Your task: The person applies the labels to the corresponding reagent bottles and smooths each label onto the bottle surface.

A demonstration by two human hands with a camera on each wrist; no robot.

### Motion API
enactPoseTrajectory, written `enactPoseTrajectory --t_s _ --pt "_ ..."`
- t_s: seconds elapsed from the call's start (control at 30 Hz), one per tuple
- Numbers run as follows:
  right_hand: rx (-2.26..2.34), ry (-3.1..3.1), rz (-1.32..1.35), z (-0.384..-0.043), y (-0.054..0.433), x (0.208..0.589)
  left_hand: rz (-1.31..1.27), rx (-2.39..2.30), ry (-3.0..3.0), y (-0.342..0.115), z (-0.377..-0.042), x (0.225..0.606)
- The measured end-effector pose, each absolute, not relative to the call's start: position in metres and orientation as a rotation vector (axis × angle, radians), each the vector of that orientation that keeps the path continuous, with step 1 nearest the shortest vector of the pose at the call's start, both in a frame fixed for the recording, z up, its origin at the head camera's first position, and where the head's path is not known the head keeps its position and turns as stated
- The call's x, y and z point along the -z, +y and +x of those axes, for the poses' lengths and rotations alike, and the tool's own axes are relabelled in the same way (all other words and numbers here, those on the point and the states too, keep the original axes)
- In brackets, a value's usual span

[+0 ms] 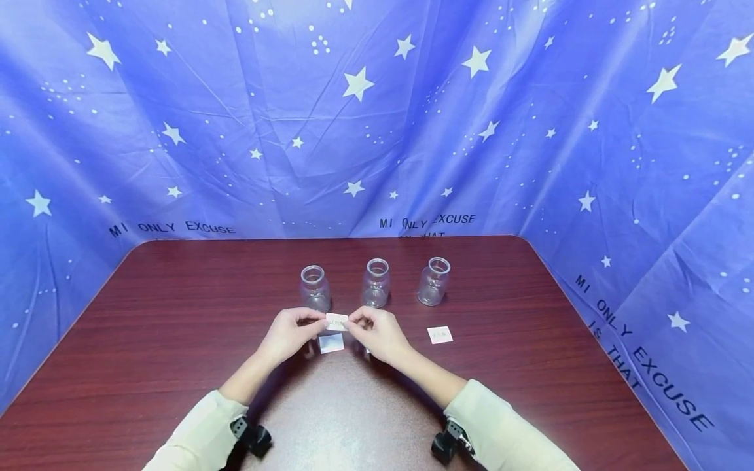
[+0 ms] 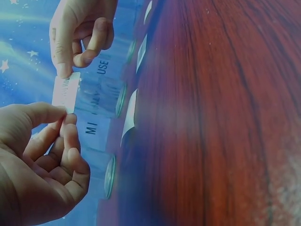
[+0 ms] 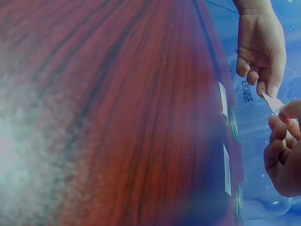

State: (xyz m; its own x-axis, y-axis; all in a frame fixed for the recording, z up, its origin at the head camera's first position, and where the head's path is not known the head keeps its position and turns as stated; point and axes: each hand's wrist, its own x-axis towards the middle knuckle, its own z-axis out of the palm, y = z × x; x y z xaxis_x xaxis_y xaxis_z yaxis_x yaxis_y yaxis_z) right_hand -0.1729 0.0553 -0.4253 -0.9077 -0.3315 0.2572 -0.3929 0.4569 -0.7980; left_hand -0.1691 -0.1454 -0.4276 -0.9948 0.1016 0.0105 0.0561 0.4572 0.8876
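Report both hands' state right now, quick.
Left hand: closed, pinching one end of a small white label.
Right hand: closed, pinching the other end of the same label.

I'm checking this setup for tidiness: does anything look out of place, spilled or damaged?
Slightly: in the left wrist view, the paper on the table nearest the left hand appears curled instead of lying flat. The jars stand upright, and no spill shows.

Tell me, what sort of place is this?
Possibly a makeshift filming booth: starry blue curtains hang behind and beside a wood-grain table, and the person wears small black devices at both sleeve cuffs.
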Motion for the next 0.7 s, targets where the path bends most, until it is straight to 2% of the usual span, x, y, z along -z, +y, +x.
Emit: enactPoseTrajectory --t_s 0.7 --pt "-1.392 -2.632 0.707 -0.185 0.040 0.429 0.113 -1.641 2.660 -0.158 -0.170 0.430"
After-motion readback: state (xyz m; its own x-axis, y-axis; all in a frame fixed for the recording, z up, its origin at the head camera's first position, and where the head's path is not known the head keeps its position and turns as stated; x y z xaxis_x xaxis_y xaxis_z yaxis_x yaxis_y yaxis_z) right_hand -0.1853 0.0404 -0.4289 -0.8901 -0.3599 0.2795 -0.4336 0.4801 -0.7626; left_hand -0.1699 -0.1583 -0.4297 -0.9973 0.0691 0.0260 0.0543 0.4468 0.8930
